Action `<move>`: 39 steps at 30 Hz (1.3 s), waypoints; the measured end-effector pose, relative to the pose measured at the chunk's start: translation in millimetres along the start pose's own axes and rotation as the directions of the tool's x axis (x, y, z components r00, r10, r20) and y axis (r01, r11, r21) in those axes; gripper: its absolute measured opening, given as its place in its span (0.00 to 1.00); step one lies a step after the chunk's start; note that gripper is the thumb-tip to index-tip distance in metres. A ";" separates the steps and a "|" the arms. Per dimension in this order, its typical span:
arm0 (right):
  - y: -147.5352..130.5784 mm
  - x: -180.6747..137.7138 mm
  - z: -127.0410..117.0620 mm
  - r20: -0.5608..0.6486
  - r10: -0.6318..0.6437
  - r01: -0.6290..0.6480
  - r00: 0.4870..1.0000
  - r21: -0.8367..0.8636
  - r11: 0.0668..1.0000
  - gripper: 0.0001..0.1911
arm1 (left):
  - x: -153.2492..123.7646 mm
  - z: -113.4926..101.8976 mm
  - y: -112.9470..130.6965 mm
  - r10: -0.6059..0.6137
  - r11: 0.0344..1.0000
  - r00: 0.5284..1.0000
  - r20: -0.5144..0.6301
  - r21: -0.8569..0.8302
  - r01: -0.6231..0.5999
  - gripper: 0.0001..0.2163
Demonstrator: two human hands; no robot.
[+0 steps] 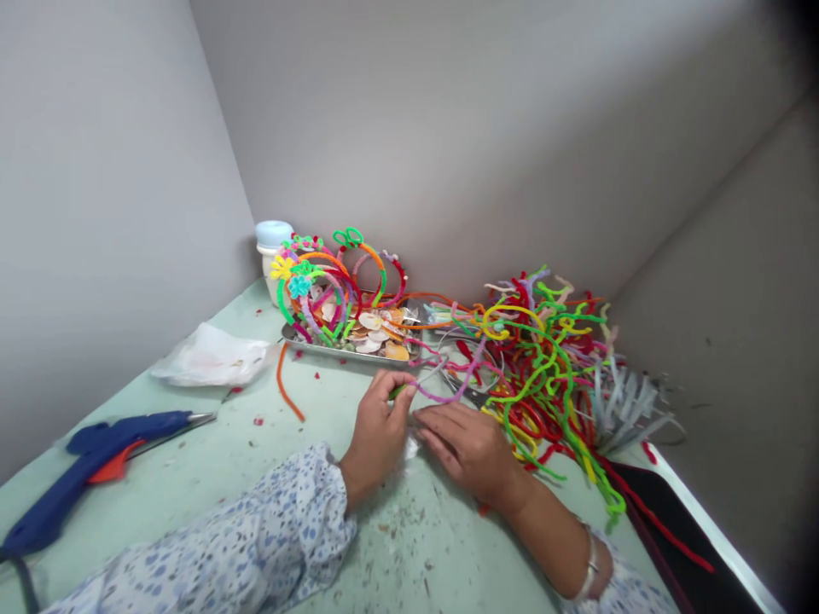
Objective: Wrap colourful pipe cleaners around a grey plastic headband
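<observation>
My left hand (377, 431) is closed in a pinch on one end of a purple pipe cleaner (444, 399). A bit of green (397, 392) shows at its fingertips. From there the purple stem curves right and up. Beside it, my right hand (473, 452) lies low over the table with its fingers pressed together, the tips close to the left hand. What they hold, if anything, is hidden. A grey strip (438, 368) bends just beyond the left fingertips. Under the hands lies a small clear shiny piece (411, 445).
A blue glue gun (95, 469) and a white plastic bag (211, 356) lie left. Behind stands a metal tray (345, 351) with decorated headbands (320, 290), near a lidded jar (274, 256). Tangled pipe cleaners (550, 367) and grey strips (624, 405) heap at right, beside a dark flat object (678, 529).
</observation>
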State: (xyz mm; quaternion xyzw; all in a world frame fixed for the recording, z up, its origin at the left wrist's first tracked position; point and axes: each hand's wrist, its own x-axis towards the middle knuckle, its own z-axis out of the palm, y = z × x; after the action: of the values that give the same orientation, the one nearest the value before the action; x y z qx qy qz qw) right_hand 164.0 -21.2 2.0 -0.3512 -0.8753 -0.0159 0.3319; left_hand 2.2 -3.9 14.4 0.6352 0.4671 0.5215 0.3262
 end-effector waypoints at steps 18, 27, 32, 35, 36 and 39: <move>4.6 4.3 6.4 -0.221 0.306 -0.212 0.926 0.367 0.906 0.10 | -2.2 3.5 -4.5 -0.034 0.985 0.975 0.220 -0.157 0.069 0.06; 10.7 -0.3 3.2 -0.289 0.148 -0.100 0.946 0.176 0.979 0.14 | -1.9 2.4 -0.6 0.006 0.993 0.974 0.226 -0.120 0.021 0.07; 17.4 -6.4 2.5 -0.274 0.060 -0.068 0.960 -0.018 0.998 0.16 | -1.1 1.5 -1.7 0.049 0.996 0.977 0.208 -0.081 -0.032 0.08; 20.3 -7.7 1.9 -0.292 0.023 -0.055 0.956 -0.102 0.993 0.16 | -1.1 1.3 -2.6 0.059 0.997 0.976 0.208 -0.060 -0.047 0.08; 20.9 -7.9 1.7 -0.295 0.012 -0.051 0.956 -0.125 0.991 0.16 | -1.3 1.3 -2.8 0.062 0.997 0.976 0.209 -0.055 -0.052 0.08; 21.7 -8.0 0.9 -0.284 -0.019 -0.031 0.958 -0.170 0.985 0.16 | -1.9 0.9 -3.1 0.070 0.997 0.975 0.209 -0.039 -0.063 0.09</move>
State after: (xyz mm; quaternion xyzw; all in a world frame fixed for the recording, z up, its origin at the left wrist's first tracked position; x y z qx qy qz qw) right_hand 181.4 -9.4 -7.9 -0.3754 -0.8126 -0.1412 0.4229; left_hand 2.3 -4.6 10.7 0.6967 0.3999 0.4697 0.3662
